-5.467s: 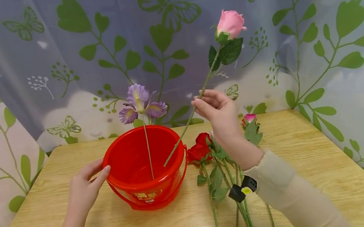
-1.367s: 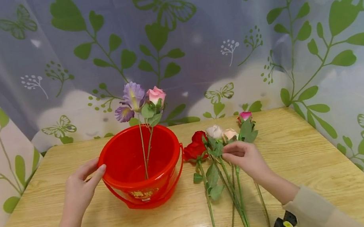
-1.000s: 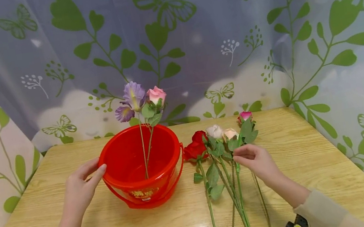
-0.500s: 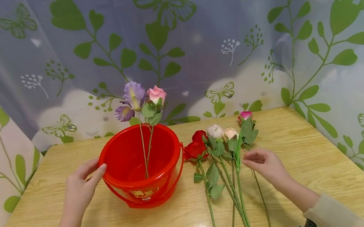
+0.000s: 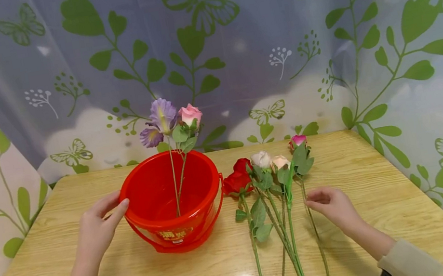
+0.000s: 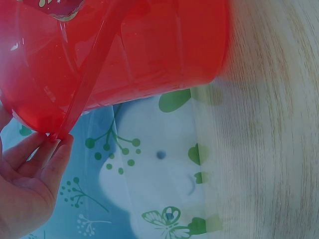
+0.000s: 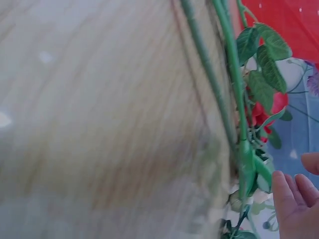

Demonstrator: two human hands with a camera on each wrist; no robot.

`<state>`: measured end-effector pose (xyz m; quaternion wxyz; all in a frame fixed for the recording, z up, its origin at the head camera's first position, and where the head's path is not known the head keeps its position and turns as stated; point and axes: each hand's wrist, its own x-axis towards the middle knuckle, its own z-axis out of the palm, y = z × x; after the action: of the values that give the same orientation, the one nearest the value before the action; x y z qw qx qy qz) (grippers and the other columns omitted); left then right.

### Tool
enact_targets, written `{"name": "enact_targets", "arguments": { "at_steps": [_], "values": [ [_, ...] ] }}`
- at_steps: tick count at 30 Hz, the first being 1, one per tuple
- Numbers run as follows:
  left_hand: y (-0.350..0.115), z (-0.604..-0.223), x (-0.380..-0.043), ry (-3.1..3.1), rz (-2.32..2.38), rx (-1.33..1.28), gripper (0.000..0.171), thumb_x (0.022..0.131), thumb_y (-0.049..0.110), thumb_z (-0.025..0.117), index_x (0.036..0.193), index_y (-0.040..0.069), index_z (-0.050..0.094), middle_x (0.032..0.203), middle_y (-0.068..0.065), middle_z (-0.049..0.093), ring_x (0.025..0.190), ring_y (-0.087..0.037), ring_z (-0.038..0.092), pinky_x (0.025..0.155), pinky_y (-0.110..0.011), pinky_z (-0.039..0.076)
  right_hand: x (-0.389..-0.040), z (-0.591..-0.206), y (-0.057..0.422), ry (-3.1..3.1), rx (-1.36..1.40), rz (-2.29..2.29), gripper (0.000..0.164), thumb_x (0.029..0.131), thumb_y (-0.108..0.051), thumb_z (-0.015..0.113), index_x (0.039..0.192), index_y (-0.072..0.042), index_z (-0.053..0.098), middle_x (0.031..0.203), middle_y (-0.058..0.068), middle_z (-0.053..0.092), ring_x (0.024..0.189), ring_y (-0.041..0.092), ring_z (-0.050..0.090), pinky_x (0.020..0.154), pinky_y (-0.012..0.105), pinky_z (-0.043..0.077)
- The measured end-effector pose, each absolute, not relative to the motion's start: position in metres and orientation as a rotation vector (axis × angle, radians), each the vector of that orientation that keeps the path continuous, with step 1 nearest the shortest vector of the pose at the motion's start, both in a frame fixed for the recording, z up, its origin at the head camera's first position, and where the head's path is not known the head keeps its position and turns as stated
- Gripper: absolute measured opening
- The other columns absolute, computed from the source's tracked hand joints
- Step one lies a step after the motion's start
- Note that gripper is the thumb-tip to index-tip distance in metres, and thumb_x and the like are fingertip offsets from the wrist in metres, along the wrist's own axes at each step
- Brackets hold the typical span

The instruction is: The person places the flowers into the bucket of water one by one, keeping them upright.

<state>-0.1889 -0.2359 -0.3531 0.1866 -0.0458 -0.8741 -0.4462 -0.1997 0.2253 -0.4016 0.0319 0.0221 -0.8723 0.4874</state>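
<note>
My left hand [image 5: 102,226] grips the rim of a red plastic bucket [image 5: 178,233] between thumb and fingers; the left wrist view shows its fingertips at the bucket [image 6: 149,55] edge, by the handle. Inside the bucket stand a purple iris [image 5: 162,116] and a pink rose [image 5: 190,115]. My right hand [image 5: 336,209] is just right of the thin stem of a magenta-pink rose [image 5: 298,140] lying on the table. Its fingertips are at that stem; contact is unclear. In the right wrist view the thumb stands apart from the fingers [image 7: 286,196], with nothing between them.
Left of the magenta rose lie red roses [image 5: 238,180], a white rose [image 5: 261,159] and a peach rose [image 5: 280,162], their stems pointing toward me. The wooden table [image 5: 390,197] ends at a patterned curtain [image 5: 209,62] behind and at the sides.
The pink rose, held by my right hand earlier, now stands in the bucket beside the iris. My right hand has shifted rightward across the lying flowers to the magenta rose. My left hand stays on the rim.
</note>
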Motion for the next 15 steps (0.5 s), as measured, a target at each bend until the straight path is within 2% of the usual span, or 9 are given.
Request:
{"name": "enact_targets", "arguments": {
  "at_steps": [4,8,15],
  "values": [
    [-0.236,-0.353,-0.189,-2.456,-1.266,-0.135,0.043,0.087,0.025,0.057,0.117,-0.005,0.054,0.112,-0.018,0.057,0.103,-0.028,0.051,0.078,-0.036,0.046,-0.201,-0.407,0.229,-2.726,0.066,1.434,0.024,0.082,-0.003,0.061,0.101,0.011,0.058,0.093,0.018,0.062,0.088,0.03,0.058,0.074,0.035,0.05],
    [-0.236,-0.354,-0.189,-2.457,-1.267,-0.136,0.043,0.087,0.025,0.057,0.118,-0.005,0.054,0.112,-0.018,0.057,0.103,-0.028,0.051,0.079,-0.037,0.046,-0.202,-0.413,0.231,-2.768,0.056,1.41,0.024,0.081,-0.003,0.061,0.1,0.012,0.058,0.09,0.017,0.062,0.087,0.031,0.058,0.073,0.035,0.05],
    [-0.237,-0.355,-0.19,-2.456,-1.268,-0.131,0.043,0.087,0.026,0.057,0.118,-0.004,0.054,0.112,-0.017,0.057,0.103,-0.028,0.051,0.079,-0.037,0.046,-0.205,-0.422,0.234,-2.816,0.032,1.452,0.026,0.08,-0.002,0.061,0.1,0.013,0.056,0.086,0.013,0.062,0.082,0.026,0.057,0.065,0.028,0.05]
  ]
}}
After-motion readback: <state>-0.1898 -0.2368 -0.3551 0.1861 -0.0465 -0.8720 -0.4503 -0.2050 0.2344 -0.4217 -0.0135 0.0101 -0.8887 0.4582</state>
